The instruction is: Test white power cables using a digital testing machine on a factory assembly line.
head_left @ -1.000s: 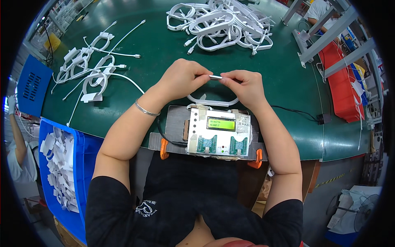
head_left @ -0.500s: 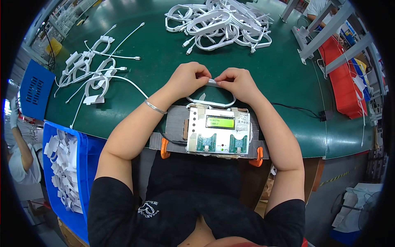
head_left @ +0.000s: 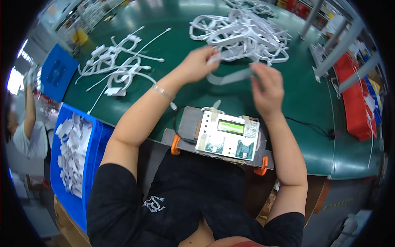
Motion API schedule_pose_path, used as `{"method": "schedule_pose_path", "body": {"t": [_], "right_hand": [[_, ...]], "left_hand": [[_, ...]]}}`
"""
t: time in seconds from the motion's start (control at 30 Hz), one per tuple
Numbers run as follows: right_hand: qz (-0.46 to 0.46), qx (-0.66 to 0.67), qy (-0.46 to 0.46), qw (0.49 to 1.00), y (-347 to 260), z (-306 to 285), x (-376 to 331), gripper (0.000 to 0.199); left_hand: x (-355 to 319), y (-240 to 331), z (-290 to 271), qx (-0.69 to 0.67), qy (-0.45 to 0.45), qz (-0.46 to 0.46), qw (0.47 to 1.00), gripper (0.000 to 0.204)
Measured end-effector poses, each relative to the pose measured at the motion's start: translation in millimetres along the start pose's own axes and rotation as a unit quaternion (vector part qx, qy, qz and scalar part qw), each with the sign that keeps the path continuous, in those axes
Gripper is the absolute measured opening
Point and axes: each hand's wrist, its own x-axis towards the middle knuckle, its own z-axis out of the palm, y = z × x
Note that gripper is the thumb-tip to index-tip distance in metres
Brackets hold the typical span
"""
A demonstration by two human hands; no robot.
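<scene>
A white coiled cable (head_left: 232, 77) hangs blurred between my hands above the green table. My left hand (head_left: 197, 66), raised in front of the cable pile, is closed on the loop's left end. At the loop's right end, my right hand (head_left: 268, 88) has thumb and fingers apart; blur hides whether the fingertips touch it. Nearer to me stands a white test box (head_left: 228, 136) with a lit display and two green circuit boards, on a grey base held by orange clamps (head_left: 175, 145).
A large heap of white cables (head_left: 242, 35) lies at the far middle. Several looser cables (head_left: 127, 70) spread at the left. A blue bin (head_left: 88, 164) of white paper pieces stands at the left edge, a red bin (head_left: 349, 99) at the right. Another person (head_left: 31, 136) is at far left.
Both hands have moved apart and away from me, lifting the coiled cable from behind the test box toward the heap. My right hand's fingers have spread. The whole view has shifted.
</scene>
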Motion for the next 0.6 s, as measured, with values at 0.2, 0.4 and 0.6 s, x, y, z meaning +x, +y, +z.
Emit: {"method": "schedule_pose_path", "body": {"t": [0.2, 0.4, 0.6], "right_hand": [[0.063, 0.005, -0.014, 0.998, 0, -3, -8, 0.039], [0.078, 0.030, -0.061, 0.995, -4, 0, -8, 0.040], [0.074, 0.031, -0.080, 0.994, -4, 5, -11, 0.039]], "left_hand": [[32, 34, -34, -0.195, 0.193, -0.002, 0.962, 0.057], [-48, -15, -74, 0.136, 0.116, -0.152, 0.972, 0.035], [-125, -74, -188, 0.545, 0.102, -0.291, 0.780, 0.023]]}}
